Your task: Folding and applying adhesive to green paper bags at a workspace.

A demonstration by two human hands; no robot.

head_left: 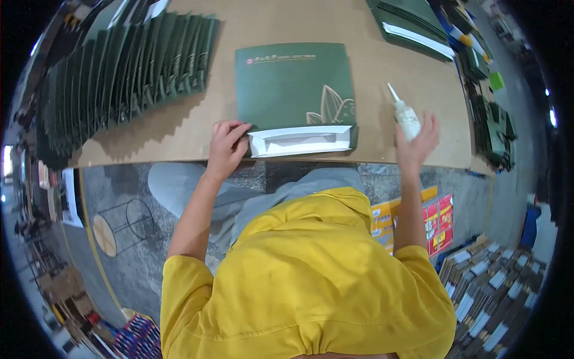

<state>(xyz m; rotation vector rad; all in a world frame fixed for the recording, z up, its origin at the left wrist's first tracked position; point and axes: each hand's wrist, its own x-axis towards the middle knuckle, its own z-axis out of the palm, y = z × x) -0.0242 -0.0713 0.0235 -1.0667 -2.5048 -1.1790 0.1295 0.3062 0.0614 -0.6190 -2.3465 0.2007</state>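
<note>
A flat dark green paper bag (293,84) with a gold flower outline lies in front of me. Its near end is folded open, showing a white inner flap (308,140) with a rectangular recess. My left hand (228,146) is closed on the left corner of that end, fingertips on the green edge. To the right of the bag, my right hand (418,143) has its thumb and fingers on either side of a whitish squeeze bottle (408,119). The bottle's thin nozzle points up and left, away from the bag's near end.
A fanned row of green bags (137,66) stands at the left of the brown table (227,18). More green pieces (412,27) are stacked at the far right. Below the right edge are stacked cardboard pieces (490,293); a round stool (104,235) is on the floor at left.
</note>
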